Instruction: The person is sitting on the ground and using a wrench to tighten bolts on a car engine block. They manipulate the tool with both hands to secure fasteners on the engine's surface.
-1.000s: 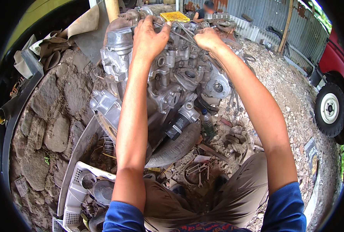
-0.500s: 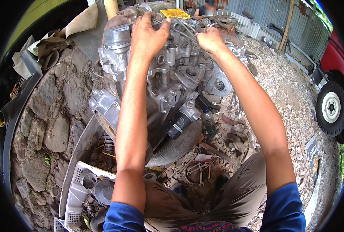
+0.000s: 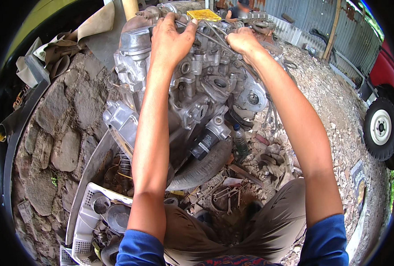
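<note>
Atop the engine, the left hand was spread near dark cables, while the right hand was curled, its hold unclear.

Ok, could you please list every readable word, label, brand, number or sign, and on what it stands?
I do not copy out wording or brands, but print shows here:
Black filter on the engine: pale print, too small to read surely.
Dark sign on the gravel, right side: pale lettering, seen aslant.
Shirt front, lower edge: coloured lettering, partly cut off.
</note>
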Motion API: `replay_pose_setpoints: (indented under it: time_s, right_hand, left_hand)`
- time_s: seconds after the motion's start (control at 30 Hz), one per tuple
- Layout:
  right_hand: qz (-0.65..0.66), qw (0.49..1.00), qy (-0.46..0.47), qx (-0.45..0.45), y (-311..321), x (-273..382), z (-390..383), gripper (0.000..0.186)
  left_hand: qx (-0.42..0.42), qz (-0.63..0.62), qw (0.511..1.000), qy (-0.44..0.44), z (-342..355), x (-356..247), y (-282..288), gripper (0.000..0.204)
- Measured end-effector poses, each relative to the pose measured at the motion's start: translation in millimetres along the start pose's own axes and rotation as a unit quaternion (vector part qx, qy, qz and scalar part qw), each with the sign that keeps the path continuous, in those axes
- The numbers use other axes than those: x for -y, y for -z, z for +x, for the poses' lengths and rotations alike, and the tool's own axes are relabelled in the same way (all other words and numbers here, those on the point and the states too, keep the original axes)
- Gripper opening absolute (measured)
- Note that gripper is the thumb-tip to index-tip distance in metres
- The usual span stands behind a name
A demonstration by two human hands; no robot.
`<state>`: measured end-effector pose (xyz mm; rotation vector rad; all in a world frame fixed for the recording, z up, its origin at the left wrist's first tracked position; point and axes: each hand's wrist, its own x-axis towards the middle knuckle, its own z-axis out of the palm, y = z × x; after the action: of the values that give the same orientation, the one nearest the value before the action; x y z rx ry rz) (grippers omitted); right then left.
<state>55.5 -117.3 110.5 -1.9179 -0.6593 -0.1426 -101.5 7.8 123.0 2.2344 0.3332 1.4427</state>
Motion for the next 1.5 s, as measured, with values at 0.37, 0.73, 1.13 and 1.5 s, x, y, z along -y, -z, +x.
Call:
replay_pose_setpoints:
  time_s: [0.37,0.73,1.13,1.5]
  right_hand:
    - [-0.210,0.970,0.123,0.023,46,-15,4,0.023]
    - [-0.374,0.917,0.091,0.101,24,28,-6,0.041]
    - [-0.283,0.948,0.137,0.049,7,30,3,0.040]
    - [0.018,1.000,0.005,-0.006,-4,22,-9,0.025]
  left_hand:
    - [-0.061,0.045,0.995,-0.063,3,13,-9,0.049]
    - [-0.065,0.036,0.996,-0.059,3,11,-7,0.052]
    - [-0.067,0.008,0.995,-0.074,4,14,-10,0.043]
    - [-0.084,0.013,0.993,-0.084,2,17,-8,0.049]
